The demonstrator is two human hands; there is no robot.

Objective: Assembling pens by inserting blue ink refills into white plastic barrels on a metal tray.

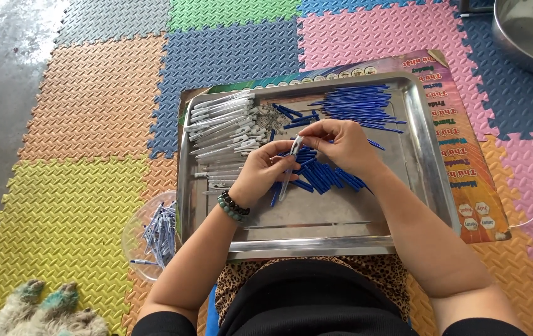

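I am holding a pen (290,163) over the middle of the tray (316,224), upright and a little tilted, its clear barrel running from my right fingertips down past my left palm. My left hand (260,174) is curling around the lower barrel, fingers closed on it. My right hand (340,140) is pinching the pen's top end between thumb and fingers. I judge the pen light, stiff and smooth, so it may be slipping if gripped loosely; the mid-barrel looks like the safest place to hold, with the tip end kept for finer pinching.

Just under my hands, on the tray, loose blue caps (319,174) are lying in a heap. At the tray's far right corner blue refills (360,106) are lying in a rough bundle. Along the tray's left side white barrels (223,127) are stacking side by side, and beside them a small pile of springs (271,116) is sitting, too fine to tell apart.

Off the tray's near left corner a clear bowl (139,239) is holding finished pens (162,233). Under the tray a colourful printed sheet (465,162) is sticking out on the right, orange and pink with small hexagon badges. Beyond the tray's far right a steel basin (528,31) is sitting on the foam mat (86,99).
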